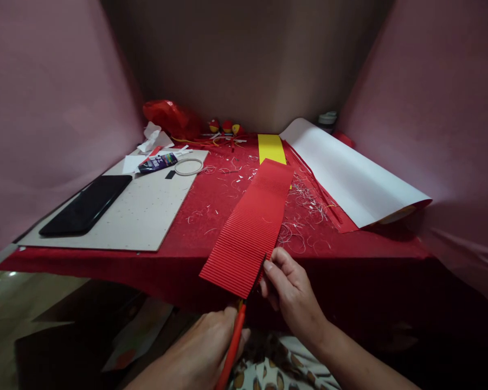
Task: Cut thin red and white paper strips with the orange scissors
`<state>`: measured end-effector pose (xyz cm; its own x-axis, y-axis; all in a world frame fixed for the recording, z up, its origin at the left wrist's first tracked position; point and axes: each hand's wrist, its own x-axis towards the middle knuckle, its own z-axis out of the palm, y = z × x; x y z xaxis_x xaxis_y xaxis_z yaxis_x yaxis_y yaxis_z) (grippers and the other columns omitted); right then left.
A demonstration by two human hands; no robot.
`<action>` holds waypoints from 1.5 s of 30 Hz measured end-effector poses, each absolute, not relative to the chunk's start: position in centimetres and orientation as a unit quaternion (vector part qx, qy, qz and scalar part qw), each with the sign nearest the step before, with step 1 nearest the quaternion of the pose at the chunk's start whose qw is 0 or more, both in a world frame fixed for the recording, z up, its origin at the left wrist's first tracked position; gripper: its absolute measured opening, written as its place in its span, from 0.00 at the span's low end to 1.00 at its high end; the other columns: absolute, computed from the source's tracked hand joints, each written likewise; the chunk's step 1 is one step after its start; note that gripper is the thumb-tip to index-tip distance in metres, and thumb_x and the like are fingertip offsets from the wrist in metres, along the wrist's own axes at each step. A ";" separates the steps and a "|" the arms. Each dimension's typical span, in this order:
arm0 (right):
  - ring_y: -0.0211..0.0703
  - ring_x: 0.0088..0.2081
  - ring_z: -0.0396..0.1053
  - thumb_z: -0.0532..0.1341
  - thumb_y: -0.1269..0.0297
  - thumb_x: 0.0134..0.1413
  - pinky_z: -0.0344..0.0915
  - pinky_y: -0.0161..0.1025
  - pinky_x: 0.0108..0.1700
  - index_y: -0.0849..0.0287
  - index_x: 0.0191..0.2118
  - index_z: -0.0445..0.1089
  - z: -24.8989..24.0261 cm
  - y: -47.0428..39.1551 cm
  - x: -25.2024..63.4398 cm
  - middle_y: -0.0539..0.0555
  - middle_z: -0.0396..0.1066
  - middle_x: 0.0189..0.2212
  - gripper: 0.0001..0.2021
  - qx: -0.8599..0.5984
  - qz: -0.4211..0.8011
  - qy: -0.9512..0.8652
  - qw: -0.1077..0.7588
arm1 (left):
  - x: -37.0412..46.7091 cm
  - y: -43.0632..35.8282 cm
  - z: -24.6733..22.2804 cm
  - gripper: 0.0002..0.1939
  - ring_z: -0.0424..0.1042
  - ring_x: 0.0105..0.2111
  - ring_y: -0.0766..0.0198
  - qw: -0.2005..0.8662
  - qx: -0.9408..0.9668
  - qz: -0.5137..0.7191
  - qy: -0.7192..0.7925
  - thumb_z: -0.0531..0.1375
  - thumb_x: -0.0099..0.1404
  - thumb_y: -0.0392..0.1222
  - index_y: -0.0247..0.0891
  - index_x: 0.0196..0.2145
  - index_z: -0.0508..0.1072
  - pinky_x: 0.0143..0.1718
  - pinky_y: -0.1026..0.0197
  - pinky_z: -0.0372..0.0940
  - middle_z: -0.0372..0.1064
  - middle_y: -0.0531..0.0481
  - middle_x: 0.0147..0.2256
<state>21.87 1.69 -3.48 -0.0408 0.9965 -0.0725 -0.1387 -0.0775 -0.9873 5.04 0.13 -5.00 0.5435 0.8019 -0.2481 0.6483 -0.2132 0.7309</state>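
A long strip of red corrugated paper [244, 233] reaches from the table over its front edge, tilted down toward me. My right hand [290, 287] pinches the strip's right edge near its lower corner, thumb on top. Below the strip, my left hand [215, 338] is closed round a pair of scissors [236, 338] with orange-red handles. Their dark blades lie along the strip's lower right edge, close to my right fingertips. Part of the handles and the left fingers are hidden. Under the strip's far end lies a piece of yellow paper [271, 146].
On the left, a grey board [146, 216] carries a black phone [89, 206], a glue tube [158, 162] and a ring [188, 161]. A large curled white sheet [350, 173] lies right. Thread scraps [305, 216] litter the red cloth. Small red-and-yellow figures [226, 127] stand at the back.
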 end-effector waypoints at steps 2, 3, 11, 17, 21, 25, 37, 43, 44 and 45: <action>0.27 0.16 0.49 0.50 0.61 0.61 0.47 0.28 0.18 0.58 0.29 0.59 -3.6 1.6 21.9 0.43 0.57 0.17 0.10 -0.471 0.564 -0.451 0.506 | 5.4 0.0 -5.7 0.09 0.55 0.18 0.71 0.398 0.765 0.077 0.500 0.50 0.60 0.45 0.38 0.27 0.63 0.20 0.66 0.49 0.61 0.54 0.20; 0.27 0.16 0.49 0.50 0.61 0.61 0.47 0.28 0.18 0.58 0.29 0.59 -3.7 1.6 21.9 0.43 0.57 0.17 0.10 -0.471 0.564 -0.450 0.507 | 5.5 -0.1 -6.0 0.09 0.55 0.17 0.71 0.384 0.758 0.068 0.522 0.51 0.59 0.45 0.38 0.26 0.62 0.19 0.66 0.49 0.60 0.54 0.19; 0.27 0.16 0.51 0.51 0.60 0.60 0.48 0.28 0.17 0.58 0.30 0.60 -3.6 1.9 22.1 0.43 0.59 0.17 0.10 -0.488 0.546 -0.462 0.501 | 5.4 0.2 -5.3 0.11 0.54 0.16 0.71 0.417 0.753 0.051 0.506 0.49 0.60 0.46 0.39 0.25 0.61 0.17 0.67 0.48 0.59 0.56 0.17; 0.28 0.15 0.50 0.50 0.59 0.61 0.47 0.28 0.17 0.59 0.28 0.60 -3.2 2.0 22.5 0.43 0.58 0.16 0.12 -0.497 0.536 -0.453 0.510 | 5.1 0.1 -4.3 0.13 0.54 0.17 0.72 0.429 0.768 0.072 0.470 0.49 0.62 0.50 0.39 0.26 0.63 0.19 0.66 0.51 0.60 0.57 0.18; 0.28 0.16 0.50 0.50 0.60 0.61 0.47 0.28 0.17 0.58 0.30 0.60 -3.7 1.7 22.5 0.43 0.58 0.16 0.11 -0.482 0.540 -0.457 0.517 | 5.7 0.0 -4.3 0.15 0.60 0.21 0.72 0.427 0.769 0.079 0.469 0.51 0.63 0.51 0.37 0.28 0.66 0.24 0.66 0.58 0.65 0.55 0.23; 0.28 0.15 0.49 0.50 0.60 0.61 0.47 0.29 0.18 0.58 0.30 0.60 -4.1 1.4 22.7 0.42 0.57 0.16 0.11 -0.478 0.539 -0.458 0.520 | 6.1 0.0 -4.4 0.14 0.67 0.30 0.68 0.429 0.761 0.079 0.480 0.52 0.64 0.48 0.34 0.37 0.69 0.32 0.61 0.65 0.68 0.50 0.34; 0.28 0.15 0.49 0.50 0.59 0.61 0.46 0.30 0.18 0.58 0.30 0.60 -4.5 1.5 22.9 0.43 0.57 0.17 0.11 -0.492 0.543 -0.460 0.502 | 5.8 -0.3 -4.2 0.15 0.68 0.33 0.65 0.447 0.748 0.051 0.488 0.53 0.64 0.48 0.34 0.41 0.68 0.33 0.59 0.66 0.68 0.49 0.38; 0.29 0.16 0.48 0.49 0.57 0.61 0.45 0.30 0.18 0.58 0.29 0.60 -4.2 1.4 23.0 0.43 0.57 0.17 0.13 -0.518 0.519 -0.450 0.509 | 6.2 0.1 -4.6 0.16 0.63 0.23 0.70 0.456 0.754 0.041 0.472 0.52 0.62 0.53 0.37 0.32 0.69 0.25 0.66 0.61 0.67 0.52 0.26; 0.29 0.16 0.48 0.49 0.57 0.61 0.46 0.30 0.18 0.58 0.29 0.60 -4.2 1.4 23.0 0.44 0.57 0.17 0.13 -0.515 0.521 -0.450 0.510 | 6.2 0.1 -4.6 0.15 0.63 0.24 0.70 0.455 0.754 0.043 0.472 0.52 0.62 0.52 0.37 0.33 0.69 0.26 0.65 0.62 0.68 0.51 0.27; 0.29 0.16 0.48 0.49 0.57 0.61 0.46 0.30 0.19 0.58 0.28 0.60 -4.2 1.4 22.9 0.44 0.57 0.17 0.13 -0.510 0.524 -0.453 0.511 | 6.1 0.0 -4.5 0.15 0.65 0.25 0.69 0.454 0.754 0.043 0.473 0.52 0.63 0.52 0.36 0.34 0.69 0.28 0.64 0.63 0.68 0.51 0.29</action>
